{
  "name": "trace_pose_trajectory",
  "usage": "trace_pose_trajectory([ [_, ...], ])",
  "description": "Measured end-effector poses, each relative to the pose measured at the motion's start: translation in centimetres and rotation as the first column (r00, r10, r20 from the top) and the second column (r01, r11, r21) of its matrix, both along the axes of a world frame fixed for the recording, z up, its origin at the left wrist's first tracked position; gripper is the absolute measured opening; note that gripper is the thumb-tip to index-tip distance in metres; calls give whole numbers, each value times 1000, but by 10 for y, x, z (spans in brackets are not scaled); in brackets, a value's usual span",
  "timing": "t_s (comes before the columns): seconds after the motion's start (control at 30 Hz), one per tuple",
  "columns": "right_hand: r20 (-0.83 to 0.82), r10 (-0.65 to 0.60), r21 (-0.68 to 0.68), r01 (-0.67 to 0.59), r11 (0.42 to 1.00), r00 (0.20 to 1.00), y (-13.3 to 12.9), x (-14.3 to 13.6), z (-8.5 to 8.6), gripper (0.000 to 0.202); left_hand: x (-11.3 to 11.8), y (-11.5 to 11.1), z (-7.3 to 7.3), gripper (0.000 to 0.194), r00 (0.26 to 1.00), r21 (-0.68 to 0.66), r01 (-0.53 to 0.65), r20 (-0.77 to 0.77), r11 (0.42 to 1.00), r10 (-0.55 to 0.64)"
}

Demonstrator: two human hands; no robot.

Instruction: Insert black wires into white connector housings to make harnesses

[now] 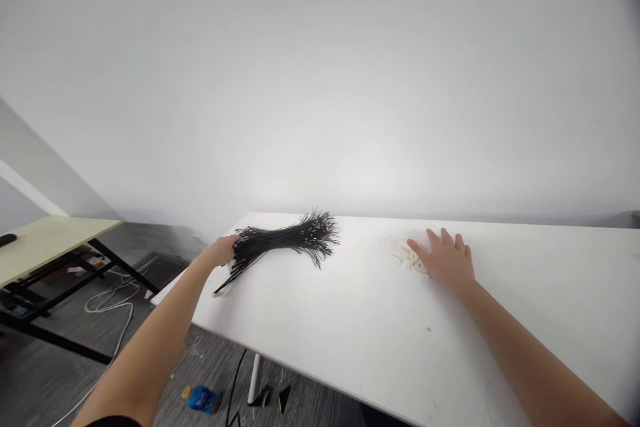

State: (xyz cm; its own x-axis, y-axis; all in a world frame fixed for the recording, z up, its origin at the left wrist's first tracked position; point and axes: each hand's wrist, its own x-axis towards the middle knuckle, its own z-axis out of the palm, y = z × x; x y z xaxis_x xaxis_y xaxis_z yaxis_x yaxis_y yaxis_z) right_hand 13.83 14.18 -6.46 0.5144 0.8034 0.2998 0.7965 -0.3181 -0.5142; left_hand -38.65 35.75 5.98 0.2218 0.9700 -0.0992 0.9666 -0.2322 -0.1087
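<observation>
A thick bundle of thin black wires (280, 238) lies across the left part of the white table (320, 320), its loose ends fanning out to the right. My left hand (226, 250) grips the bundle's left end; something small and white shows beside the fingers there, and the fingertips are hidden. A few wires stick out below toward the table's left edge. On the right, my right hand (447, 260) is spread, palm down, at a small heap of pale, thin pieces (405, 253). The hand covers part of this heap. Its fingers are apart and I see nothing held in them.
A plain white wall (350, 80) rises behind the table. To the left stands a pale yellow table (50, 240) with black legs. A white cable (125, 320) and a blue bottle with a yellow cap (203, 399) lie on the grey floor. Tiny scraps dot the white tabletop.
</observation>
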Motion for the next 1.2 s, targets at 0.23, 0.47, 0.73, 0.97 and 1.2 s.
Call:
trace_pose_trajectory([
  [0.23, -47, 256, -18, -257, 966, 965, 3, -17, -2, 52, -1, -2, 5, 25, 996, 35, -22, 86, 999, 19],
  [0.47, -64, 341, 74, -336, 939, 938, -12, -28, 16, 46, 21, -10, 12, 26, 964, 132, 38, 257, 990, -71],
  [0.73, -143, 246, 178, -220, 959, 959, -14, -16, 19, 37, 59, -20, 87, 15, 766, 558, -78, 564, 826, -309],
  [0.97, -265, 233, 290, -153, 945, 936, -13, -13, 21, 35, 140, -38, 157, 22, 311, 686, -309, 727, 658, -612],
  [1.2, -412, 294, 349, -148, 925, 863, -17, -14, 31, 32, 233, -84, 206, 11, -162, 681, -329, 642, 655, -749],
])
